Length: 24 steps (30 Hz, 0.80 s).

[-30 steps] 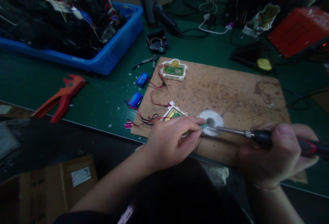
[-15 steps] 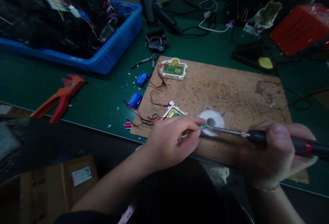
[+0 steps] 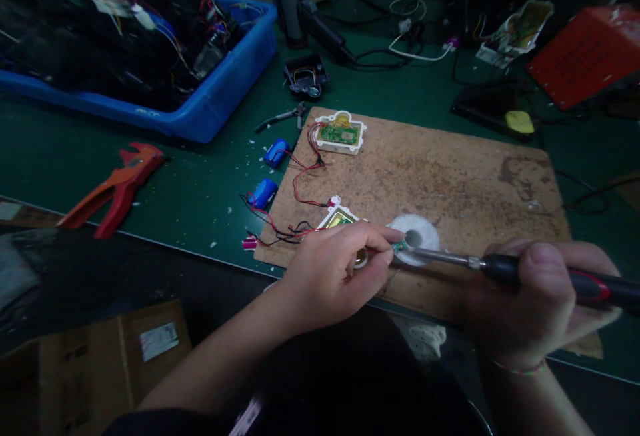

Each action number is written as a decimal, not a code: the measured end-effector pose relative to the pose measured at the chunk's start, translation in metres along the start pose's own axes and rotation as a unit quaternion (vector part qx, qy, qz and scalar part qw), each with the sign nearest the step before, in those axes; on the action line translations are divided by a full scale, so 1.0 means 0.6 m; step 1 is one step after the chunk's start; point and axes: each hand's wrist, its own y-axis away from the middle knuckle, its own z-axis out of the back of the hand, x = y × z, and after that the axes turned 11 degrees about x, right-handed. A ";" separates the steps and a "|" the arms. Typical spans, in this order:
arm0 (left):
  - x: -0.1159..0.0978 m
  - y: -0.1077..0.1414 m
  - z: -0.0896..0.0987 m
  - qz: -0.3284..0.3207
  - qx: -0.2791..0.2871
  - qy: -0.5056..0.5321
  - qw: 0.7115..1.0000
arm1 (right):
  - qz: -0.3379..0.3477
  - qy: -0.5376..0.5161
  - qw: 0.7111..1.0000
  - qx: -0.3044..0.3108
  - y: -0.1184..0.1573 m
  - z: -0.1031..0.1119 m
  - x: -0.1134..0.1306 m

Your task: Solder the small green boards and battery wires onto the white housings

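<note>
My left hand (image 3: pixel 343 273) pinches a small green circuit board (image 3: pixel 400 245) over a white spool (image 3: pixel 425 233). My right hand (image 3: pixel 543 296) is wrapped round the black and red handle of a soldering iron (image 3: pixel 450 258), whose metal tip meets the little board. Partly under my left hand lies a white-framed module (image 3: pixel 339 217) with red and black wires. A second white-framed module (image 3: pixel 341 133) rests at the top left of the brown board (image 3: pixel 450 176). Two blue cylindrical cells (image 3: pixel 277 153) lie by the board's left edge.
A blue bin (image 3: pixel 200 116) full of wired parts stands at the back left. Orange-red cutters (image 3: pixel 123 186) lie below it. Small pliers (image 3: pixel 280 118) and a black housing (image 3: pixel 306 77) sit behind the board. At the right are a red box (image 3: pixel 583 56) and a black stand (image 3: pixel 487 108) with a yellow sponge.
The view has shifted very slightly. Both hands keep nearly the same place, the left still on the small board and the right still on the iron.
</note>
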 end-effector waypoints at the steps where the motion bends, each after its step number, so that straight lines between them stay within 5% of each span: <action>1: 0.000 0.000 0.001 0.000 0.001 -0.002 1.000 | 0.001 0.004 1.000 0.005 0.000 0.000 0.000; 24: 0.003 -0.001 0.001 -0.004 0.004 0.010 1.000 | -0.001 0.036 0.999 0.011 -0.003 0.005 -0.007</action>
